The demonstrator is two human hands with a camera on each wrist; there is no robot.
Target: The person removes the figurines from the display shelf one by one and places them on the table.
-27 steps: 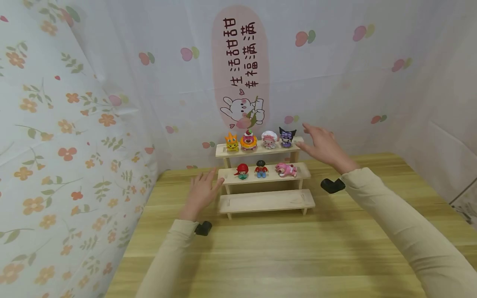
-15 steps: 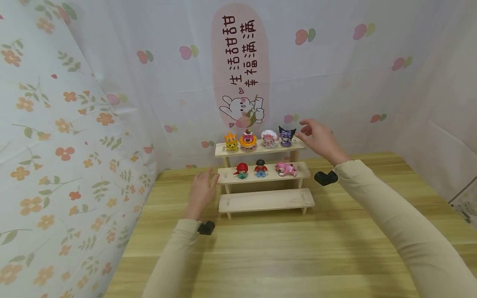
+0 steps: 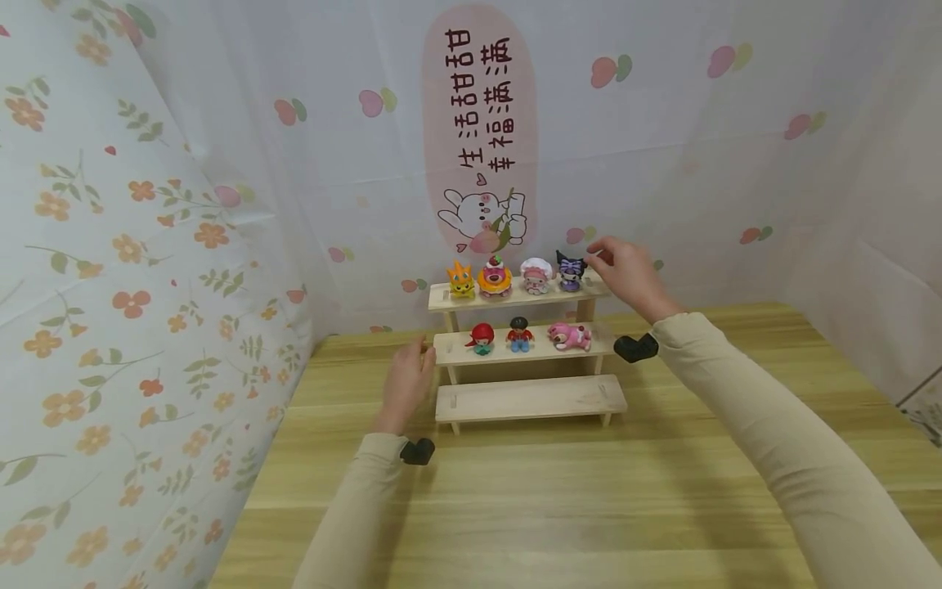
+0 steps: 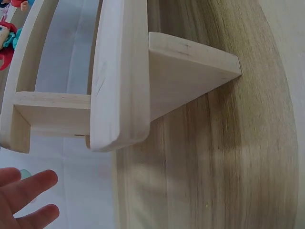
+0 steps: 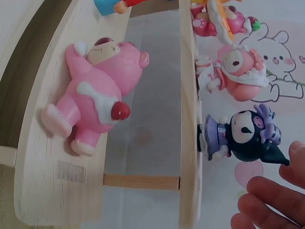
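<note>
A three-tier wooden display stand (image 3: 530, 398) holds small figurines. At the right end of the top tier stands a black-and-purple figurine (image 5: 243, 133) with pointed ears. My right hand (image 3: 634, 276) is just beside it, thumb at the tip of one ear; whether they touch I cannot tell. The other fingers (image 5: 267, 202) are bent, apart from the figurine. By the middle tier's left end hovers my left hand (image 3: 408, 383), holding nothing, with its fingers (image 4: 33, 186) spread near the wood in the left wrist view. The red-haired figurine (image 3: 482, 338) is the nearest one to it.
Also on the top tier are a yellow figurine (image 3: 461, 281), a bear in an orange ring (image 3: 495, 278) and a white-hatted pink figurine (image 3: 537, 276). A boy figurine (image 3: 519, 334) and a lying pink bear (image 3: 569, 336) share the middle tier. A patterned cloth (image 3: 353, 180) hangs behind.
My right hand has moved left to the black-and-purple figurine, and its fingers have drawn closer together. The left hand has shifted slightly right and down. The figurines keep their places on the stand.
</note>
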